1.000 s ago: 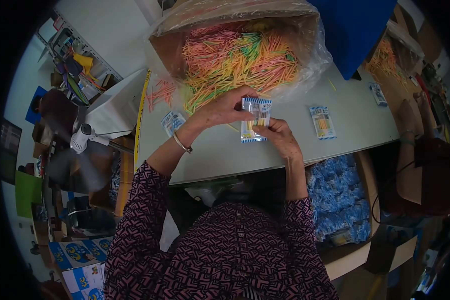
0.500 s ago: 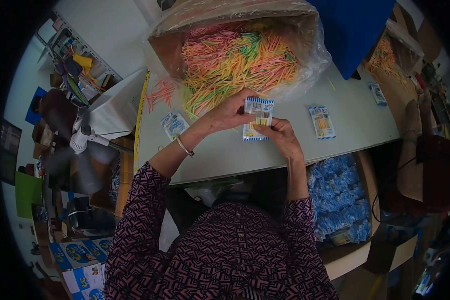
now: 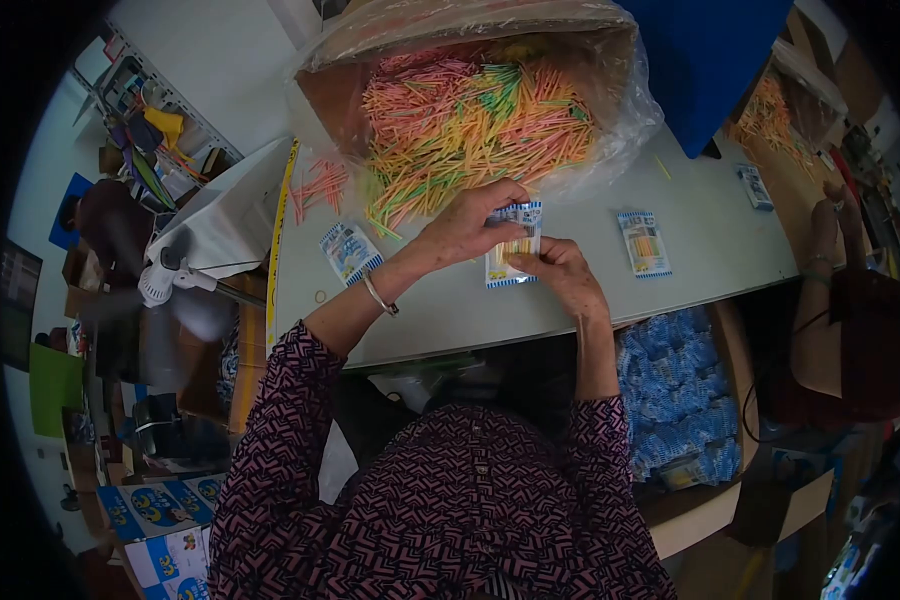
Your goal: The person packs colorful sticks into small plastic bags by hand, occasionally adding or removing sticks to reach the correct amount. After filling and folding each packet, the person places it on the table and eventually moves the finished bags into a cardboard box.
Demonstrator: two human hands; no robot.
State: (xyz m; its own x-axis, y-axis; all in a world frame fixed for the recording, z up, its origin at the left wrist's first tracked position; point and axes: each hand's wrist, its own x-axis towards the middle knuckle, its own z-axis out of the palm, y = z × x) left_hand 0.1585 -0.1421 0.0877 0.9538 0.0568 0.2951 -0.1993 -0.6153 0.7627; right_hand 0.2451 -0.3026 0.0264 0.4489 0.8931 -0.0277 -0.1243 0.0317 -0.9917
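Between my two hands is a small blue-and-white packet (image 3: 516, 262) with colored sticks showing through its clear front. My left hand (image 3: 475, 228) grips its upper part, thumb across the front. My right hand (image 3: 562, 272) pinches its lower right side. Beyond them, an open plastic-lined box (image 3: 332, 100) holds a large heap of pink, yellow, orange and green sticks (image 3: 480, 130). One similar packet (image 3: 350, 252) lies left of my hands, and another with sticks inside (image 3: 644, 243) lies to the right.
Loose pink sticks (image 3: 320, 190) lie left of the box on the table (image 3: 420, 330). A carton of blue packets (image 3: 678, 400) stands below the table edge at right. A fan (image 3: 170, 278) is at left. Another person's arm (image 3: 820, 290) is at far right, near another packet (image 3: 755, 187).
My left hand has shifted slightly down and left, and its fingers cover more of the packet's top. The packet is a little lower. The other person's hands at far right have moved.
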